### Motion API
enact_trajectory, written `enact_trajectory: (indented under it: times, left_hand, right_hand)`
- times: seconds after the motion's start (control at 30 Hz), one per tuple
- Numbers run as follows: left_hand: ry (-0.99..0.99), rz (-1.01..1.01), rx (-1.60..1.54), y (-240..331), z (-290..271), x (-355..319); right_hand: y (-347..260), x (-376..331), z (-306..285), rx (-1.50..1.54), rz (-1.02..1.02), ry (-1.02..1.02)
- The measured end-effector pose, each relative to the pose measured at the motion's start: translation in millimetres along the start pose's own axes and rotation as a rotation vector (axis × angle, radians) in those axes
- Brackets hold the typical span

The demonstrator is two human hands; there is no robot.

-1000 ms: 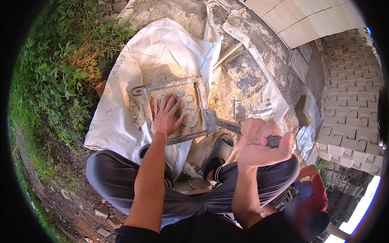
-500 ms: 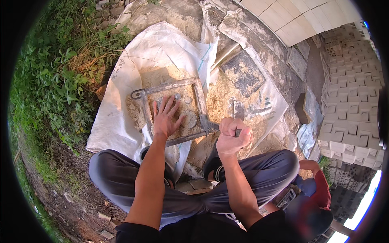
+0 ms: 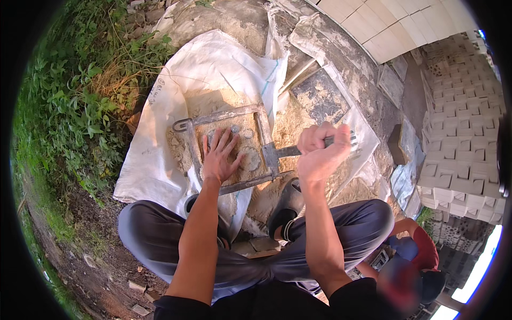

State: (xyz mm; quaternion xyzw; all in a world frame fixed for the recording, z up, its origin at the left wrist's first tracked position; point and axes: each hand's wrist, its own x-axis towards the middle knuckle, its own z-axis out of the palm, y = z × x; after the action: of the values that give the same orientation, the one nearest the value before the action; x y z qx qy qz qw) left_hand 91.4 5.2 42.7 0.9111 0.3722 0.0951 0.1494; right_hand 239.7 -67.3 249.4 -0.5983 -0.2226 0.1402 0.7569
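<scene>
Plants (image 3: 74, 101) border sacking (image 3: 140, 168) — left hand (image 3: 218, 162) spread on framed sand (image 3: 249, 118), right hand (image 3: 321, 154) gripping tool (image 3: 289, 151).

The bare left hand (image 3: 217, 160) is laid flat with its palm turned down, the fingers spread and pointed away from the body, and the thumb is held out to the right. The left forearm (image 3: 196, 234) is stretched forward, nearly straight in line with the wrist (image 3: 210, 182). The bare right hand (image 3: 322, 154) is clenched into a fist, with the fingers curled in and the thumb pointed forward and to the right. The right forearm (image 3: 324, 229) is extended forward below it, and the two hands are held well apart.
</scene>
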Motion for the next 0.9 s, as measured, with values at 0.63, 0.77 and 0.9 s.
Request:
enact_trajectory:
  times: [0.63, 0.77, 0.9]
  left_hand:
    - [0.004, 0.023, -0.077, 5, -2, -3]
    - [0.052, 0.015, -0.081, -3, 1, -2]
    - [0.032, 0.035, -0.089, 1, -1, 0]
  right_hand:
    - [48, 11, 32, -0.076, -0.153, -0.098]
    - [12, 31, 37, 0.043, 0.001, -0.108]
    - [28, 36, 23, 0.031, -0.045, -0.074]
